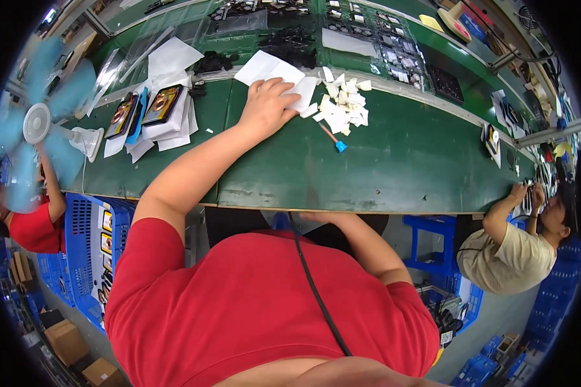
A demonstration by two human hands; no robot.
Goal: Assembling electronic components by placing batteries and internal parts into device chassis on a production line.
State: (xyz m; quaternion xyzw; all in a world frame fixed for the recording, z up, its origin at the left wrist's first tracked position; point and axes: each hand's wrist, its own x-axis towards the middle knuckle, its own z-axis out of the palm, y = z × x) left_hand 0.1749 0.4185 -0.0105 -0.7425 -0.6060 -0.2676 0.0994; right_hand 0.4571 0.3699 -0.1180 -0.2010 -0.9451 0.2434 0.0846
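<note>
My left hand [269, 106] reaches across the green bench and rests on some white paper sheets [272, 66], its fingers spread over them. I see nothing gripped in it. Right beside it lies a heap of small white paper scraps [343, 103]. A blue connector with a short reddish lead [340, 146] sits just in front of the heap. My right hand [315, 217] is down at the bench's near edge, mostly hidden under it, so its fingers do not show. To the left, black-and-yellow devices with round copper-coloured coils [162, 104] lie on stacked white sheets [168, 134].
A blue fan [37, 122] stands at the left end of the bench. Clear trays with small parts [394, 55] and black pieces [287, 46] line the far side. A blue crate [87, 226] is at my left. Co-workers sit at the left and the right [513, 251].
</note>
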